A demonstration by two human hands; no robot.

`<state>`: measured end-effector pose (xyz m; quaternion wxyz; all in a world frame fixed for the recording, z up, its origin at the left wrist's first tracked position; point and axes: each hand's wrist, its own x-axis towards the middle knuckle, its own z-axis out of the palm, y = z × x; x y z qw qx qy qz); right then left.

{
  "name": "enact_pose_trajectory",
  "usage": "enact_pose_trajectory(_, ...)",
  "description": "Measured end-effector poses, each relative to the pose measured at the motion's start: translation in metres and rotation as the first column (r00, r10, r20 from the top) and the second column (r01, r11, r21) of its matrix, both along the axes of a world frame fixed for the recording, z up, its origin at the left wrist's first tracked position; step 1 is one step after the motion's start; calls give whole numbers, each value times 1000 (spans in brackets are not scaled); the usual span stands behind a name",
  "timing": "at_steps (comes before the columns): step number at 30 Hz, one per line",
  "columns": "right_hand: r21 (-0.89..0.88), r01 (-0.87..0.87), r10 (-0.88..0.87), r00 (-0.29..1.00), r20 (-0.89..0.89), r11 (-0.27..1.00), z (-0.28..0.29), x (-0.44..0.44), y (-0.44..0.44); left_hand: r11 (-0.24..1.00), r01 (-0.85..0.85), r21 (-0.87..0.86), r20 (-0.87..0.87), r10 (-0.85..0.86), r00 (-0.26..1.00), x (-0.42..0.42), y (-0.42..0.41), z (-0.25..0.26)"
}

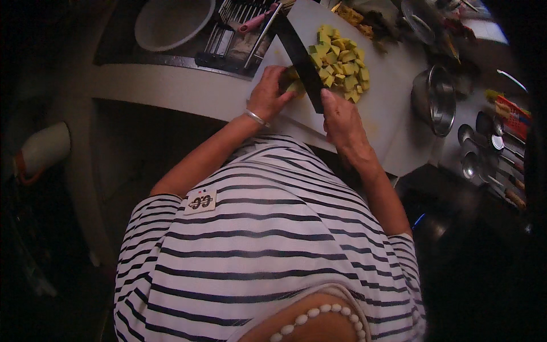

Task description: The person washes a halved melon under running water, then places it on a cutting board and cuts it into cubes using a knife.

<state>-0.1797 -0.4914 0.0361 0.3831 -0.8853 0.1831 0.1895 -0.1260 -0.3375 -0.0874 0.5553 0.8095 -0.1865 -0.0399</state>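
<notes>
On a white cutting board (372,115) lies a heap of yellow-green cubes (344,62) of a vegetable or fruit, its exact kind unclear. My right hand (346,124) grips a knife with a broad dark blade (299,55), which slants up and left across the board, left of the heap. My left hand (269,92), with a silver bangle at the wrist, holds a green-yellow piece (295,81) against the board, just left of the blade. The blade hides part of that piece and the heap's left edge.
Behind on the left, a white basin (173,23) and a metal rack (222,38) with a pink-handled tool (256,21) stand at the sink. A steel bowl (433,100) is to the right, with ladles and spoons (470,164) beyond it. Peelings or scraps (354,19) lie behind the board.
</notes>
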Motion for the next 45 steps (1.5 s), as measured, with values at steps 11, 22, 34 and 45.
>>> enact_pose_trajectory(11,-17,-14,18,964,265,1000,-58,25,18,995,-10,99,57,5,998,-7,-4,-7)
enact_pose_trajectory(22,354,194,-257,957,138,915,-11,-9,-7,1000,-2,8,25,1,1000,18,-5,-2)
enact_pose_trajectory(34,321,210,-216,976,-18,923,0,-8,-4,1000,-9,4,76,8,997,13,-7,-7)
enact_pose_trajectory(45,-30,-228,230,960,162,973,-6,-1,-21,996,-62,64,74,57,996,1,-5,0)
